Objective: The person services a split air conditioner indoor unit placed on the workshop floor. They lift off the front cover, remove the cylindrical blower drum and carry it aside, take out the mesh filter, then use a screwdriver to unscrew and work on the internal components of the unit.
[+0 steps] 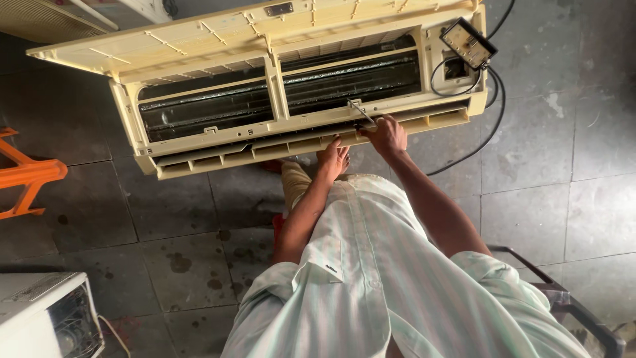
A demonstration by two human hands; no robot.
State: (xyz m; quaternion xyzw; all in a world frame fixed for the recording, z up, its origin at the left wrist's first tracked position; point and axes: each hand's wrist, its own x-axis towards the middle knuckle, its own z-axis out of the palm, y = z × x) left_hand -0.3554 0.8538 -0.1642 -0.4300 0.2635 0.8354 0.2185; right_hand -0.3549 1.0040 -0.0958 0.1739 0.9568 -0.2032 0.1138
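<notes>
A yellowed indoor air-conditioner unit (199,142) lies on the grey tiled floor with its front cover (199,36) swung open, so the dark coil and blower show. My right hand (385,136) grips a thin metal screwdriver (363,113), whose tip meets the unit's lower frame right of centre. Just to its left, my left hand (333,156) rests flat against the bottom edge of the unit with the fingers extended. My striped shirt fills the lower middle of the view.
A small circuit box (468,42) hangs off the unit's right end on black cables (493,126). An orange plastic stool (26,176) stands at the left, a white appliance (40,318) at the lower left, and a dark metal chair frame (563,292) at the lower right.
</notes>
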